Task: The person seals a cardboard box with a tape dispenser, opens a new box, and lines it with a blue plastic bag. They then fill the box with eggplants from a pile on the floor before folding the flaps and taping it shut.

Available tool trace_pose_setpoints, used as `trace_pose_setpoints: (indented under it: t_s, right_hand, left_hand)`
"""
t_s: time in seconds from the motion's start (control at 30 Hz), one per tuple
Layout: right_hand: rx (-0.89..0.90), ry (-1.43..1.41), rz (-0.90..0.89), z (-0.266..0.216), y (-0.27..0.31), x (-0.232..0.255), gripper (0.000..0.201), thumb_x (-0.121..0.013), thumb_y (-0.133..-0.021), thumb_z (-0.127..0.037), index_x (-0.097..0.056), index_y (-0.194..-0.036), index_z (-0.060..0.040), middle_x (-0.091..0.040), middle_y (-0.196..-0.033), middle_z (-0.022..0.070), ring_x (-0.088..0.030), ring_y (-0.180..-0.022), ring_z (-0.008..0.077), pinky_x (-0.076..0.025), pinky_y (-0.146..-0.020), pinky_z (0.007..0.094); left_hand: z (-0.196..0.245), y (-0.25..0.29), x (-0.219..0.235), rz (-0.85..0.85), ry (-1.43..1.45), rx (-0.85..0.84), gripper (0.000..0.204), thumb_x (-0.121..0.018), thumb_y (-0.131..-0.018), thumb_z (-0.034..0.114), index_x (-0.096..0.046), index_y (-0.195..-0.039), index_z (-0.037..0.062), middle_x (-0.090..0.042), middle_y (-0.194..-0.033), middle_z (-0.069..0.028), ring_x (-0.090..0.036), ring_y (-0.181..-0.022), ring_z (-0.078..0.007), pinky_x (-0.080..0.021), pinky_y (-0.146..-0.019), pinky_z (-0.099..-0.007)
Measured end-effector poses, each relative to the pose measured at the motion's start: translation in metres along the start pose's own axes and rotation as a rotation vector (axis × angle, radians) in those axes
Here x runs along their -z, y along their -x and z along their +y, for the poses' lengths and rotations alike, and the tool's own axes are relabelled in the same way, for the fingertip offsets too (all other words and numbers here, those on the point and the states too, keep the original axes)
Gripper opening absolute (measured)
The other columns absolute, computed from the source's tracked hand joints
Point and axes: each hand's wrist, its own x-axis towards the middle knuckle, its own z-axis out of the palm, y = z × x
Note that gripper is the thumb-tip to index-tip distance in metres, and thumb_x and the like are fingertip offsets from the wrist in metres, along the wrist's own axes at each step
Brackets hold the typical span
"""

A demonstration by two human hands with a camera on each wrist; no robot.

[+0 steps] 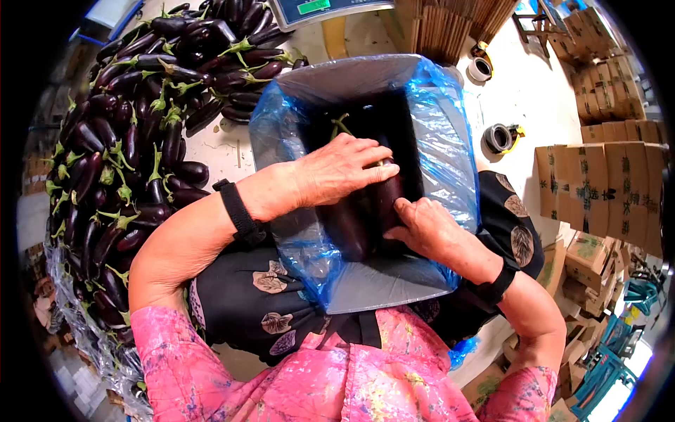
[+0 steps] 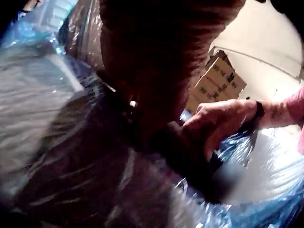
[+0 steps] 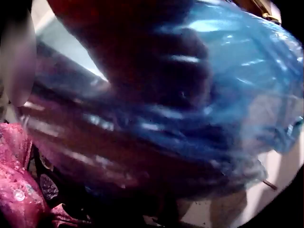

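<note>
An open box lined with blue plastic point(image 1: 439, 133) sits between the person's legs, with dark eggplants inside. The left hand point(image 1: 344, 169) reaches in from the left, its fingers bent across the upper part of one eggplant point(image 1: 385, 200). Round that eggplant's lower part, the thumb and fingers of the right hand point(image 1: 430, 228) grip from the right. Beside it in the box lies another eggplant point(image 1: 348, 228). In the left wrist view the left hand point(image 2: 152, 61) is dark and close, with the right hand point(image 2: 218, 123) beyond. Plastic hides much of the right wrist view.
A large pile of eggplants point(image 1: 140, 133) spreads over the left side. Behind the box stands a scale point(image 1: 323, 10) with a green display. Two tape rolls point(image 1: 480, 69) point(image 1: 498, 138) lie to the right, near stacked cardboard boxes point(image 1: 605, 186).
</note>
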Motion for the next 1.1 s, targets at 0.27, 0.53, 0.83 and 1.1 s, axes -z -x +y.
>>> trace_pose_setpoints:
  t_s: [0.27, 0.53, 0.83, 1.1]
  right_hand:
    - [-0.101, 0.075, -0.048, -0.011, 0.009, 0.019, 0.030, -0.071, -0.086, -0.028, -0.057, -0.088, -0.0013, -0.066, -0.076, 0.0227, -0.066, -0.076, 0.0434, -0.053, -0.064, 0.0521]
    - [-0.063, 0.004, 0.113, -0.005, 0.024, 0.054, 0.025, -0.072, -0.084, -0.018, -0.054, -0.088, -0.0023, -0.063, -0.081, 0.0192, -0.063, -0.075, 0.0427, -0.050, -0.062, 0.0503]
    - [-0.053, 0.321, 0.001, -0.007, -0.037, 0.020, 0.031, -0.073, -0.084, -0.030, -0.057, -0.088, -0.0035, -0.064, -0.074, 0.0196, -0.066, -0.070, 0.0399, -0.051, -0.059, 0.0501]
    - [-0.192, 0.327, -0.106, -0.015, -0.042, 0.034, 0.029, -0.075, -0.082, -0.033, -0.062, -0.088, -0.0073, -0.066, -0.072, 0.0198, -0.067, -0.071, 0.0416, -0.053, -0.060, 0.0501]
  left_hand:
    - [-0.012, -0.020, 0.000, -0.135, -0.043, 0.097, 0.050, -0.066, -0.072, 0.000, -0.054, -0.118, 0.0121, -0.050, -0.106, -0.0119, -0.055, -0.097, -0.0319, -0.044, -0.080, -0.0418]
    - [-0.037, -0.037, -0.005, -0.076, 0.242, 0.041, 0.060, -0.073, -0.066, -0.002, -0.052, -0.122, 0.0100, -0.057, -0.113, -0.0127, -0.059, -0.102, -0.0380, -0.052, -0.085, -0.0447]
    - [-0.033, -0.021, -0.016, 0.084, 0.112, 0.011, 0.065, -0.069, -0.074, 0.002, -0.051, -0.136, 0.0082, -0.063, -0.116, -0.0130, -0.061, -0.109, -0.0315, -0.047, -0.091, -0.0442]
    - [-0.007, 0.130, 0.066, 0.752, 0.607, 0.869, 0.033, -0.063, -0.092, 0.007, -0.061, -0.125, 0.0063, -0.072, -0.099, -0.0073, -0.068, -0.092, -0.0130, -0.056, -0.082, -0.0284]
